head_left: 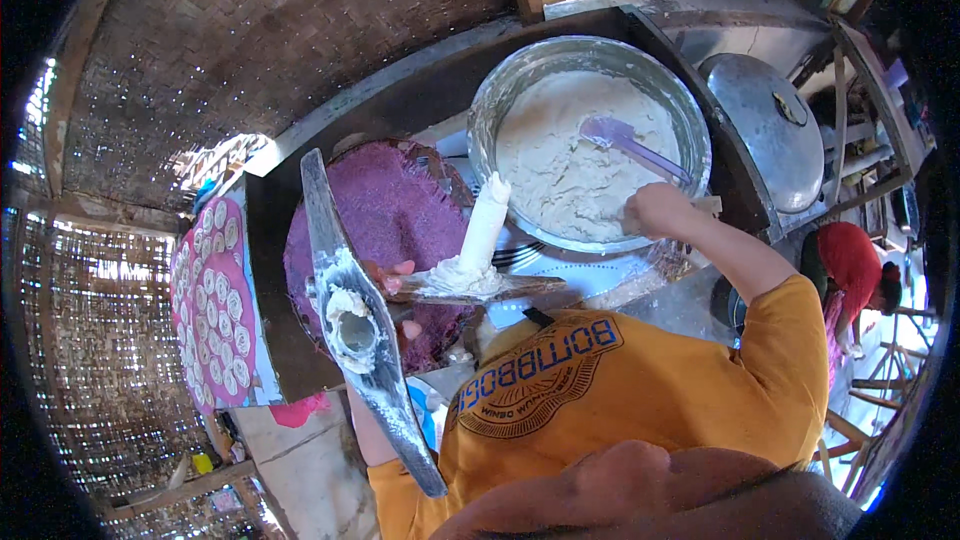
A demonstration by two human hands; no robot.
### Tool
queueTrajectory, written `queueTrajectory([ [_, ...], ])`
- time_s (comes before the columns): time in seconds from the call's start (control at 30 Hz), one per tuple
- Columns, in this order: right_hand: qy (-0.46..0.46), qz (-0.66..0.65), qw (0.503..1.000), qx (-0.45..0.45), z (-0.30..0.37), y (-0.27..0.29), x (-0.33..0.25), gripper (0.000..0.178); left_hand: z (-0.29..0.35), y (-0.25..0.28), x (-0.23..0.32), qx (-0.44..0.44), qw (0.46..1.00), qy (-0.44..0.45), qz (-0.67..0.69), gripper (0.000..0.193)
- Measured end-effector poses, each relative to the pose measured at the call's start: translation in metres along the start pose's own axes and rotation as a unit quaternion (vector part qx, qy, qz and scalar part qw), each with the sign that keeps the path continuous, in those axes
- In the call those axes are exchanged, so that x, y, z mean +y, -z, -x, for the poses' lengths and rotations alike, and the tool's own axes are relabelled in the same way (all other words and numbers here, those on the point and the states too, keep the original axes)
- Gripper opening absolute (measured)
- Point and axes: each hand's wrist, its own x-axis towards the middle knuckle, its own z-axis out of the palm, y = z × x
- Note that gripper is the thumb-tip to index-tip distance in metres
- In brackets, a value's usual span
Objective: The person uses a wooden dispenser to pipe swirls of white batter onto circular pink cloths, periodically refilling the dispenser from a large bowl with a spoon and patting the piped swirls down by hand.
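Left of the dough-filled basin, the left hand has its grip clamped on a holed wooden press bar beside a dough-coated plunger; smeared wood could make either slip, while at the basin's near-right rim the right hand curls, its hold unclear.

Daylight, uneven: the interior is mid-dim, with light coming through gaps in the woven wall at left as scattered white specks. A patch at the upper left is blown out (detail there unrecoverable), and the far right background also washes out. Pale dough reads bright yet keeps its surface texture; the metal lid shows a soft sheen. The dark wooden box loses some detail in shade. Centre reasonably sharp. Fisheye distortion bends straight edges toward the rim; corners go black.
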Motion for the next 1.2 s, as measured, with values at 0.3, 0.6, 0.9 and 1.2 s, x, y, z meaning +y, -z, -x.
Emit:
queueTrajectory([
  [0.3, 0.040, -0.086, 0.995, 0.041, 0.008, 0.011, -0.010, 0.014, -0.001, 0.002, -0.026, -0.061, 0.979, -0.070, -0.184, 0.045],
  [0.6, 0.169, -0.311, 0.933, 0.062, 0.066, 0.112, 0.041, 0.027, -0.055, -0.024, -0.041, 0.032, 0.969, 0.244, -0.026, 0.041],
  [0.9, 0.291, -0.148, 0.938, 0.117, 0.082, 0.196, 0.000, 0.031, -0.087, -0.087, -0.019, -0.182, 0.911, -0.006, -0.370, 0.043],
  [1.2, 0.309, 0.320, 0.784, 0.434, 0.081, 0.188, -0.095, 0.026, -0.100, -0.106, -0.026, -0.083, 0.925, 0.042, -0.369, 0.035],
])
